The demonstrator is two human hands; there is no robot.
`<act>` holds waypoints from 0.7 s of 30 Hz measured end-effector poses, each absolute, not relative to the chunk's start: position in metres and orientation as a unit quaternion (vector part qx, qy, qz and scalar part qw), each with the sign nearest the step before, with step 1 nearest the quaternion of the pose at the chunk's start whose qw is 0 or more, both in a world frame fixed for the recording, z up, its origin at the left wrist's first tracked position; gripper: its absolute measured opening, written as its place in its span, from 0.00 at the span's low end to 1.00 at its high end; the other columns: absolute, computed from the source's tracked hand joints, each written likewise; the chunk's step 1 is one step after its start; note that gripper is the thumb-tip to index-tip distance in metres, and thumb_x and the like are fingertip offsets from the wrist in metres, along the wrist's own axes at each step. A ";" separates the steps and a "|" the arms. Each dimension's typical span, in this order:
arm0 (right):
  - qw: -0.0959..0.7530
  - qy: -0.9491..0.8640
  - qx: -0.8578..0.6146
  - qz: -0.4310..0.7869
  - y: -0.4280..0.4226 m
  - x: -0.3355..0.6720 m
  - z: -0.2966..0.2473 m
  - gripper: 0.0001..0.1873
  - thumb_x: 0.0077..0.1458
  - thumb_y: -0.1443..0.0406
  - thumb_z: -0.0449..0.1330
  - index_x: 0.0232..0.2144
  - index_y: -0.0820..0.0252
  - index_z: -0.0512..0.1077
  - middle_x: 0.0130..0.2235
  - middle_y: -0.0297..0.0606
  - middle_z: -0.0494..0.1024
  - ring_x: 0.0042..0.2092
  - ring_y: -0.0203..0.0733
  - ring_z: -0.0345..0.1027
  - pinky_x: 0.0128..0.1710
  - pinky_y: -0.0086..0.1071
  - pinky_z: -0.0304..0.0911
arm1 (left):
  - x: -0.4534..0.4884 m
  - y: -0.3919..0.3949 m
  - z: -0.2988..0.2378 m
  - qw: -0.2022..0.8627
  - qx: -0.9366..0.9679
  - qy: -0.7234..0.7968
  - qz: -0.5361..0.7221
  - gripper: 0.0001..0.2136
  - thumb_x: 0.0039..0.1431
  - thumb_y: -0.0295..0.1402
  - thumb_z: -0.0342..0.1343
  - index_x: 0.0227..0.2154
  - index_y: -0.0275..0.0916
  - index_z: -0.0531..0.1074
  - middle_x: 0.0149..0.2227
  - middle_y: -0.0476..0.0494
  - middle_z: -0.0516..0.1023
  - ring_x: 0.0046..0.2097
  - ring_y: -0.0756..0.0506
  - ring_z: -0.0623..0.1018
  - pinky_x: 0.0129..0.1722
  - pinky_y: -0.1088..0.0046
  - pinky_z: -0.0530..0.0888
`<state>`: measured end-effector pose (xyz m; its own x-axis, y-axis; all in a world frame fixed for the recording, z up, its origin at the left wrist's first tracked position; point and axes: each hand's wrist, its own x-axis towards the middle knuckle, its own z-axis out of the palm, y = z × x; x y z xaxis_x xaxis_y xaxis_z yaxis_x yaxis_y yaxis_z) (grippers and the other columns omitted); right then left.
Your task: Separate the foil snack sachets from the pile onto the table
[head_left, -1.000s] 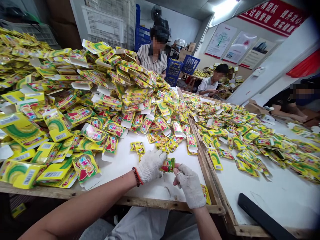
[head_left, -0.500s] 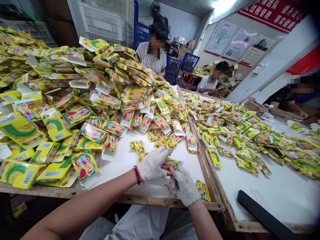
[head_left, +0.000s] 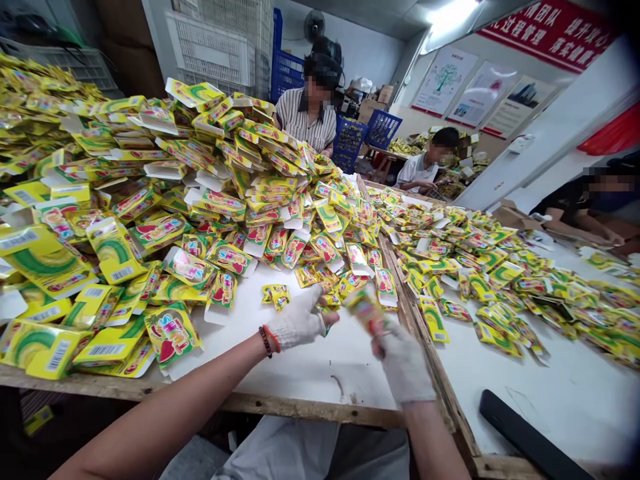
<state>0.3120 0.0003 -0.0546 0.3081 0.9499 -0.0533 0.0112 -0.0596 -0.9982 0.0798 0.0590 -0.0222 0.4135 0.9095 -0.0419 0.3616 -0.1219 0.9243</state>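
My right hand (head_left: 404, 360), in a white knit glove with bare fingertips, is closed on a small yellow-green candy box (head_left: 364, 308), raised above the white tabletop (head_left: 300, 373) and smeared by motion. To its left, my left hand (head_left: 300, 321), gloved likewise, has thumb and fingers apart at a few small yellow sachets (head_left: 331, 301); whether it touches one is unclear. A separate pair of sachets (head_left: 276, 295) lies just beyond the left hand. Behind both hands rises a large heap of yellow printed boxes (head_left: 225, 200), many with open white flaps.
A wooden divider (head_left: 400, 287) splits the table; more filled boxes (head_left: 500, 280) spread over its right side. A black phone-like object (head_left: 530, 427) lies near the front right edge. Several people sit further back, one in a striped shirt (head_left: 310, 120). Blue crates (head_left: 349, 137) stand behind.
The box, between both hands before, has moved up and right in my right hand. My left hand has let go of it and opened. The sachet by the divider is no longer visible.
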 end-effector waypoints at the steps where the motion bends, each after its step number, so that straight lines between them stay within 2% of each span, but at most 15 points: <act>1: 0.615 -0.366 -0.564 0.411 0.006 0.323 -0.052 0.16 0.45 0.50 0.61 0.25 0.55 0.71 0.22 0.30 0.74 0.21 0.33 0.62 0.19 0.27 0.57 | 0.077 0.064 -0.021 0.442 0.693 0.478 0.308 0.19 0.54 0.42 0.56 0.46 0.39 0.66 0.41 0.45 0.74 0.34 0.49 0.73 0.32 0.75 0.68; 3: 0.683 -0.317 -0.536 0.382 0.018 0.338 -0.047 0.20 0.46 0.46 0.57 0.34 0.53 0.70 0.34 0.32 0.77 0.28 0.33 0.68 0.27 0.28 0.65 | 0.071 0.072 -0.018 0.343 0.717 0.523 0.308 0.12 0.58 0.40 0.51 0.41 0.39 0.68 0.38 0.46 0.74 0.33 0.49 0.73 0.32 0.74 0.68; 5: 0.658 -0.325 -0.570 0.369 0.031 0.338 -0.047 0.23 0.46 0.46 0.55 0.38 0.53 0.69 0.41 0.35 0.77 0.31 0.34 0.70 0.29 0.30 0.66 | 0.071 0.074 -0.016 0.249 0.753 0.554 0.254 0.10 0.59 0.39 0.49 0.33 0.39 0.69 0.33 0.46 0.74 0.33 0.47 0.73 0.34 0.72 0.68; 7: 0.581 -0.365 -0.629 0.366 0.046 0.325 -0.053 0.22 0.45 0.48 0.57 0.37 0.56 0.70 0.39 0.37 0.77 0.28 0.36 0.70 0.25 0.29 0.63 | 0.079 0.071 -0.016 0.162 0.785 0.572 0.173 0.12 0.58 0.42 0.49 0.30 0.38 0.70 0.32 0.42 0.74 0.37 0.43 0.73 0.37 0.67 0.67; 10: 0.484 -0.413 -0.694 0.337 0.071 0.297 -0.067 0.19 0.41 0.52 0.62 0.31 0.59 0.72 0.30 0.37 0.76 0.28 0.40 0.69 0.23 0.30 0.58 | 0.098 0.063 -0.022 0.063 0.799 0.590 0.093 0.17 0.53 0.47 0.54 0.32 0.36 0.73 0.39 0.34 0.73 0.44 0.35 0.72 0.43 0.57 0.66; 13: 0.429 -0.445 -0.731 0.289 0.091 0.279 -0.077 0.13 0.37 0.56 0.65 0.23 0.58 0.70 0.25 0.38 0.74 0.33 0.45 0.68 0.29 0.31 0.58 | 0.108 0.063 -0.029 0.082 0.798 0.590 0.093 0.15 0.51 0.43 0.57 0.36 0.37 0.72 0.43 0.35 0.73 0.46 0.35 0.72 0.45 0.59 0.65; 17: 0.379 -0.479 -0.745 0.267 0.091 0.283 -0.079 0.06 0.43 0.60 0.59 0.22 0.57 0.69 0.22 0.34 0.73 0.30 0.42 0.68 0.30 0.31 0.57 | 0.099 0.067 -0.031 0.158 0.785 0.589 0.112 0.07 0.57 0.34 0.50 0.37 0.42 0.70 0.37 0.46 0.76 0.39 0.45 0.75 0.35 0.71 0.66; 19: 0.363 -0.485 -0.750 0.265 0.086 0.289 -0.078 0.07 0.47 0.60 0.56 0.24 0.57 0.70 0.22 0.33 0.72 0.27 0.41 0.67 0.29 0.30 0.57 | 0.093 0.067 -0.029 0.164 0.775 0.599 0.120 0.09 0.59 0.36 0.48 0.41 0.44 0.68 0.36 0.47 0.76 0.38 0.46 0.75 0.33 0.72 0.66; 21: 0.350 -0.489 -0.756 0.258 0.085 0.291 -0.077 0.09 0.48 0.58 0.55 0.25 0.58 0.70 0.22 0.35 0.73 0.28 0.42 0.67 0.29 0.31 0.57 | 0.091 0.064 -0.026 0.146 0.773 0.607 0.109 0.14 0.56 0.42 0.51 0.42 0.43 0.68 0.38 0.44 0.76 0.40 0.43 0.75 0.36 0.70 0.67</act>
<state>0.2908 0.0847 -0.0766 0.3883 0.9203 -0.0479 0.5595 -0.2767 -0.7813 0.0909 0.0642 -0.0261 0.2388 0.9710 -0.0091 0.9073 -0.2198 0.3585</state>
